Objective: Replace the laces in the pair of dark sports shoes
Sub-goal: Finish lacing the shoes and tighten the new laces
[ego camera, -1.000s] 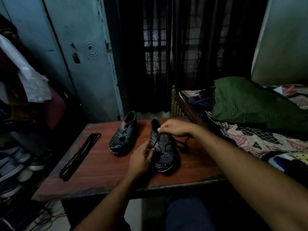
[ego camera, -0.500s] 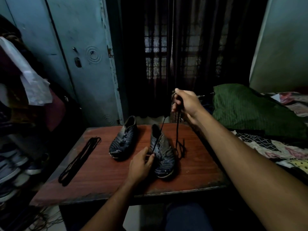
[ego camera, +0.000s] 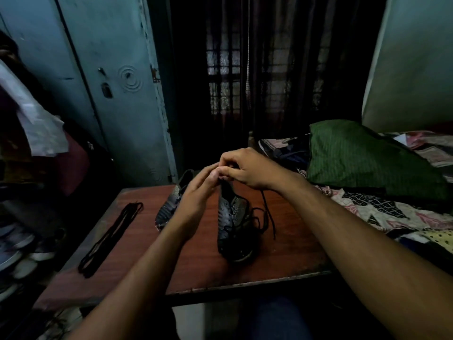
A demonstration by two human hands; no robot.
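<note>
Two dark sports shoes stand on the red-brown table [ego camera: 296,256]. My left forearm partly hides the left shoe [ego camera: 169,208]. The right shoe [ego camera: 232,217] has its tongue open, and its loose black lace [ego camera: 268,218] lies tangled along its right side. Above that shoe's heel, my right hand [ego camera: 247,169] has its fingers curled and pinches what looks like the lace's upper end. My left hand [ego camera: 196,192] reaches up so that its fingertips meet the right hand's fingertips; whether it also pinches the lace is hidden. A bundle of spare black laces [ego camera: 110,238] lies at the table's left.
A blue-grey metal cupboard [ego camera: 110,94] stands behind the table on the left. Clothes and shoes are stacked at the far left [ego camera: 22,244]. A bed with a green pillow [ego camera: 362,158] and patterned sheet borders the table on the right. Dark curtains hang behind.
My right hand came down from holding the lace high and now sits just above the right shoe's heel. My left hand left the shoe's side and rose to meet it.
</note>
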